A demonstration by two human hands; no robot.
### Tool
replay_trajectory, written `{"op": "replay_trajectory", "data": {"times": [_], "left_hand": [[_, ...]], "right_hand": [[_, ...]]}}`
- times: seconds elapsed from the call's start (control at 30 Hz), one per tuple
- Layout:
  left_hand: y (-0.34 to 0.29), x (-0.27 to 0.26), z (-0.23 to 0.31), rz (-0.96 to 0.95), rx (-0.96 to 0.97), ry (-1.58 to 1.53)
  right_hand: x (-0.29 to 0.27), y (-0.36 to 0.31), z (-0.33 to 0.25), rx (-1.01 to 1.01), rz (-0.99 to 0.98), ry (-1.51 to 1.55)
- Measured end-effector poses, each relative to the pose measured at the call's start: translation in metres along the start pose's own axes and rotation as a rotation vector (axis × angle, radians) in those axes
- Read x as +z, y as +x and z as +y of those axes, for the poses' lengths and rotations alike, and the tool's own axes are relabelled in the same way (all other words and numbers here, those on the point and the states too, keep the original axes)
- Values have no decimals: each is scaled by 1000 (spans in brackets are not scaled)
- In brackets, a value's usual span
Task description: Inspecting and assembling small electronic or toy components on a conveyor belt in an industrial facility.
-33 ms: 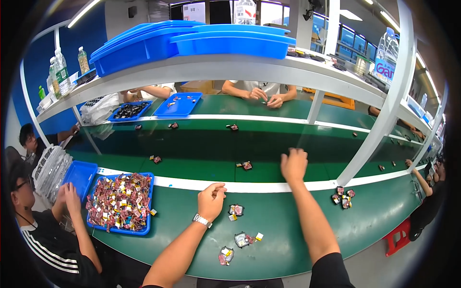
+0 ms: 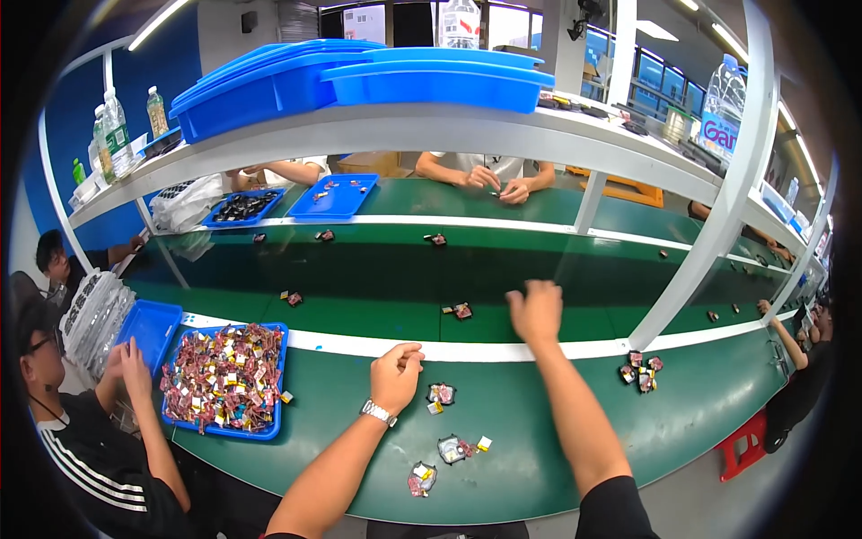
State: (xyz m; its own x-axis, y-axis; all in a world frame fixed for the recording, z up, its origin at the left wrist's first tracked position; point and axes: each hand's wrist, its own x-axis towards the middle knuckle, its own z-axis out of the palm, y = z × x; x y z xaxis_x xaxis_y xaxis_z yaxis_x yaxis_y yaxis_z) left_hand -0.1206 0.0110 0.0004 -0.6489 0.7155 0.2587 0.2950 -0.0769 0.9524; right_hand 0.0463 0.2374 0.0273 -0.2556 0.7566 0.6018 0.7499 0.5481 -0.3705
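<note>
My left hand (image 2: 395, 377), with a silver watch (image 2: 378, 412) on its wrist, rests by the white rail (image 2: 485, 351), its fingers curled in. Whether anything lies inside them is hidden. Over the green belt (image 2: 386, 310), my right hand (image 2: 537, 314) reaches past the rail, thumb apart from the fingers, with nothing visible in it. Left of it on the belt lies a small black-cased electronic part (image 2: 461, 311) with reddish innards. On the table before me sit a similar part (image 2: 441, 393), another with a white-and-yellow piece (image 2: 452, 449), and a third (image 2: 422, 479).
A blue tray (image 2: 284, 382) heaped with small circuit pieces stands to my left, beside a co-worker (image 2: 99, 458). Several parts (image 2: 641, 370) cluster at right near a white post (image 2: 696, 251). Overhead, a shelf (image 2: 431, 126) carries blue trays (image 2: 440, 85). Co-workers' hands (image 2: 499, 184) work across the belt.
My right hand has shifted slightly left over the belt, toward the part there. My left hand and the parts on the table look unmoved.
</note>
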Motion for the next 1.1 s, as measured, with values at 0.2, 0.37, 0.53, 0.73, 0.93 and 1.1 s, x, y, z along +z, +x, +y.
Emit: {"op": "replay_trajectory", "data": {"times": [0.2, 0.37, 0.53, 0.73, 0.93, 1.1], "left_hand": [[-4, 6, 7, -121, -16, 41], [-4, -5, 6, -183, -108, -57], [-8, -10, 28, -735, -488, -533], [-11, -3, 29, -802, -500, -522], [-18, 1, 44, -671, -484, -480], [-28, 3, 47, -648, -440, -400]], "right_hand": [[49, -32, -50, 85, -209, 195], [8, -46, -48, 95, -314, 609], [-86, -87, -49, -367, -629, 782], [-106, -103, -52, -503, -497, 614], [-98, -119, -60, -509, -332, 524], [-101, -115, -63, -578, -344, 463]]}}
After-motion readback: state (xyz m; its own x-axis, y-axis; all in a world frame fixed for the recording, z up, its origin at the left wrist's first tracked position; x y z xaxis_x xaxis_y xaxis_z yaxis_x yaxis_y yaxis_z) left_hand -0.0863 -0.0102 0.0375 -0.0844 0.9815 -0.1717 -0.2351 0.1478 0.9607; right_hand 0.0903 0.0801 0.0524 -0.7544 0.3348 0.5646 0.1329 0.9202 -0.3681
